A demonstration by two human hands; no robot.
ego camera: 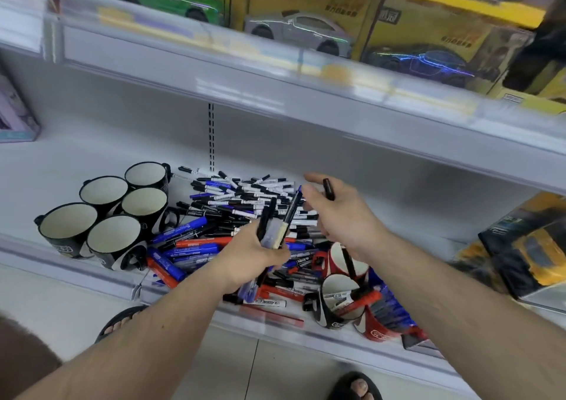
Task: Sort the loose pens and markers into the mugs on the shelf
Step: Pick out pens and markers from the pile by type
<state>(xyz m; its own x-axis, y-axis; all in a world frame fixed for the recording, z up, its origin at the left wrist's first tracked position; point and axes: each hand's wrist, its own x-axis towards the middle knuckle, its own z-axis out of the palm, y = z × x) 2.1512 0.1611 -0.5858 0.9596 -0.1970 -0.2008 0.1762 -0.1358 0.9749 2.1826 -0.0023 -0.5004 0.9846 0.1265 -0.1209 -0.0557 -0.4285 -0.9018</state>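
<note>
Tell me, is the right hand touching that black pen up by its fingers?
Touching. The head view shows the right hand holding the black pen against its fingers, above the pile of loose pens; the pen's lower end disappears behind the hand.

Setting: retail shop, toy and stationery aisle. White metal shelf (76,154) with clear price-strip rail (214,62) along its front edge. Boxed toy cars (300,32) displayed above. Loose markers (245,197) and identical mugs (113,243) stocked in bulk.
</note>
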